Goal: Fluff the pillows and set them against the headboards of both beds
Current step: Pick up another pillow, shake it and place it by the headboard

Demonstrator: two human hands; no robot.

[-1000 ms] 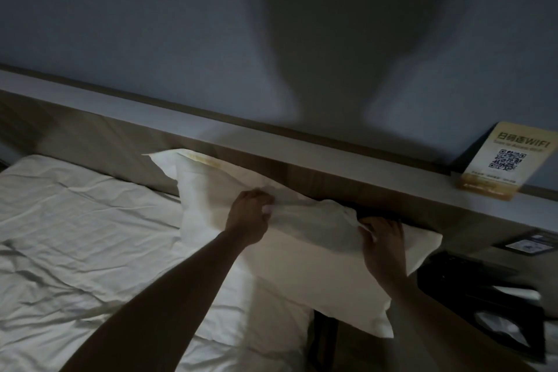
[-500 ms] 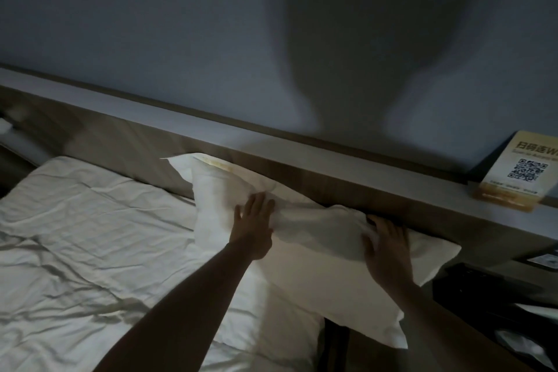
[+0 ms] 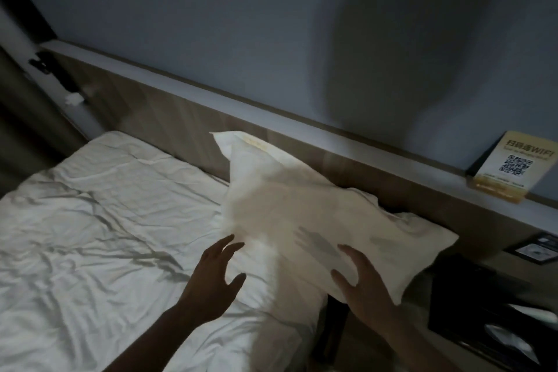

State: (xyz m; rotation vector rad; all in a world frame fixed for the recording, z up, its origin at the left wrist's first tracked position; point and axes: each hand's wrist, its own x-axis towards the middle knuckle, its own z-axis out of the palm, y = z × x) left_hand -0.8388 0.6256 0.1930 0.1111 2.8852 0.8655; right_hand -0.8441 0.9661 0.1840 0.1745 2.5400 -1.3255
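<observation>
Pillow (image 3: 317, 220): white, rumpled, one item. Leans against the headboard (image 3: 169, 121) at the far right corner of the bed (image 3: 99, 220); its far left corner stands up against the wood panel, its near right corner hangs past the edge of the mattress. Faint yellowish staining along the upper seam.

Left hand (image 3: 211, 284): fingers spread wide, holding nothing. Sits at the near left edge of the pillow, palm turned toward it; whether the fingertips touch the cloth cannot be told.

Right hand (image 3: 359, 284): fingers spread wide, holding nothing. Lies at the near lower edge of the pillow, thumb beside the cloth; contact uncertain. Finger shadows fall on the pillowcase just beyond it.

Bed: white sheet, heavily creased, filling the left and near part of the scene.

Headboard: wood-grain panel with a pale flat ledge on top, running from far left to right.

Sign (image 3: 498, 169): yellow card with a QR code and the word WIFI, standing on the ledge at the right, well apart from the pillow.

Wall (image 3: 211, 24): grey-blue, carrying a large dark shadow on the right.

Nightstand (image 3: 483, 305): dark, right of the bed; contents too dim to tell.
</observation>
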